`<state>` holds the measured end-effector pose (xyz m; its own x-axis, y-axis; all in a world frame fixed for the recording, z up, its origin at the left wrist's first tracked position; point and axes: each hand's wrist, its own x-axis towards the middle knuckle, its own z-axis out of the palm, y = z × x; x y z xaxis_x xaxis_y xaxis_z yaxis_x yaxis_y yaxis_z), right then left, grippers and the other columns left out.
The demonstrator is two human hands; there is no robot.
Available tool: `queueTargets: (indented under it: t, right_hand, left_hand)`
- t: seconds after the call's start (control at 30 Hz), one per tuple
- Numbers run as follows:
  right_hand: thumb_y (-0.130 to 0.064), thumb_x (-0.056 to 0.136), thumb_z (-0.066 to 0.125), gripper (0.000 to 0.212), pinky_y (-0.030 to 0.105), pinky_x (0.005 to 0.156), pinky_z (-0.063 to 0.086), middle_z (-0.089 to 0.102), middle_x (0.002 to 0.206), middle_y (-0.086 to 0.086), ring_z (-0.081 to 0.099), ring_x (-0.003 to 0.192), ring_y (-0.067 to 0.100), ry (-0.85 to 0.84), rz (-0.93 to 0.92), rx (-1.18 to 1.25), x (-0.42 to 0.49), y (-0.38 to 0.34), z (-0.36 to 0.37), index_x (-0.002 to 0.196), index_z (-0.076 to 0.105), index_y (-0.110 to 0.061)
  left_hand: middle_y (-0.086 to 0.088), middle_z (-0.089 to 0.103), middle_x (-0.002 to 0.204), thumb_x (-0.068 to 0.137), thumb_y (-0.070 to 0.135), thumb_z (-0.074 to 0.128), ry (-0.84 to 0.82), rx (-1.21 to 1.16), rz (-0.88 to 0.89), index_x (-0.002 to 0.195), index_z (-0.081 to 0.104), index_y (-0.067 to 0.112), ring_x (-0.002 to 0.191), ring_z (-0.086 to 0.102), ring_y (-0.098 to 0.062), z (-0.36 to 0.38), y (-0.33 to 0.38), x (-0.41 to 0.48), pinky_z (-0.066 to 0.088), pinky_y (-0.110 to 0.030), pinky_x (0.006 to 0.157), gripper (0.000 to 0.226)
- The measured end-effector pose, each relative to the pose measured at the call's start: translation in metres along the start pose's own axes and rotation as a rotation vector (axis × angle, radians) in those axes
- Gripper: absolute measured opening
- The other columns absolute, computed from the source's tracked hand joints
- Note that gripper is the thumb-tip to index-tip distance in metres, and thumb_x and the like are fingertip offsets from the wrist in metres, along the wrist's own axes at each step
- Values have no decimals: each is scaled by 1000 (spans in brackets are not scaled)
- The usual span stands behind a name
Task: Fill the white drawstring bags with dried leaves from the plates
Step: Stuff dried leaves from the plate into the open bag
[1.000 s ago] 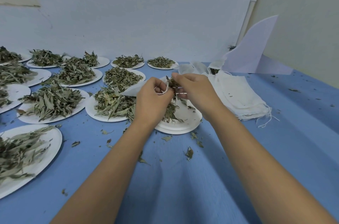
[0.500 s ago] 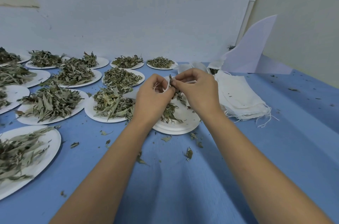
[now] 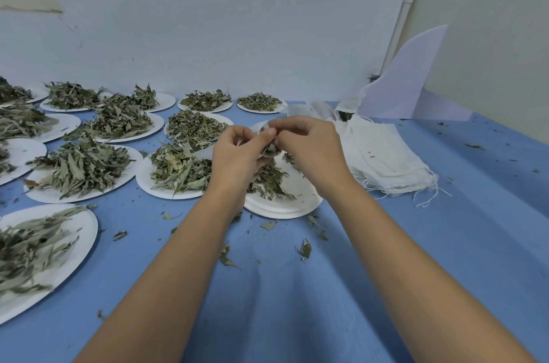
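My left hand (image 3: 237, 154) and my right hand (image 3: 309, 151) meet above a white plate (image 3: 294, 202) that carries a thin pile of dried leaves (image 3: 267, 181). Between them I hold a small white drawstring bag (image 3: 263, 128); both hands pinch its mouth and some leaves show in the opening (image 3: 271, 147). Most of the bag is hidden behind my fingers. A stack of flat white bags (image 3: 386, 154) lies on the blue cloth just right of my right hand.
Several white plates heaped with dried leaves (image 3: 178, 166) cover the left and back of the blue table (image 3: 297, 288). Loose leaf bits (image 3: 304, 249) are scattered in front of the plates. A filled bag (image 3: 344, 114) and a white card (image 3: 407, 86) stand at the back right by the wall.
My hands have stayed together above the plate and shifted slightly, working the bag's mouth. The view has dipped a little.
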<state>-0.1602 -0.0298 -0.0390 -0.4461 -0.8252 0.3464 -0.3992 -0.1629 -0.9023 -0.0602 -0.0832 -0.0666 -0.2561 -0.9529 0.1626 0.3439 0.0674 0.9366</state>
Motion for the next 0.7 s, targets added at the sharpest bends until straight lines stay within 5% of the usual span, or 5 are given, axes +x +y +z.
queueTargets:
  t: [0.13,0.27,0.47,0.7]
  right_hand:
    - [2,78,65,30,16,75,53,73,88,-6,68,84,0,-75,-3,38,0,2,-2,100,72,-17]
    - [-8,81,71,21,2,66,44,65,84,-12,63,75,-6,7,-143,-197,0,3,-1,99,74,-16]
    - [-20,86,67,16,22,77,46,64,95,-1,59,82,9,29,-275,-472,0,7,0,100,74,-19]
    - [-12,85,67,23,1,61,41,72,87,-9,59,67,-15,-95,-107,-172,1,4,-5,107,73,-15]
  left_hand:
    - [-9,53,89,82,5,71,8,-43,-8,76,45,14,74,64,-18,-1,2,1,57,-26,71,28]
    - [-5,55,85,81,6,72,-10,-80,-26,75,47,13,69,66,-11,-2,2,1,57,-25,72,27]
    - [-4,60,82,83,4,69,-62,-118,-64,79,50,13,69,68,-11,-3,3,2,56,-22,68,21]
    - [-8,65,85,82,-4,66,-15,-263,-133,80,48,12,72,71,-14,-6,5,2,58,-23,68,24]
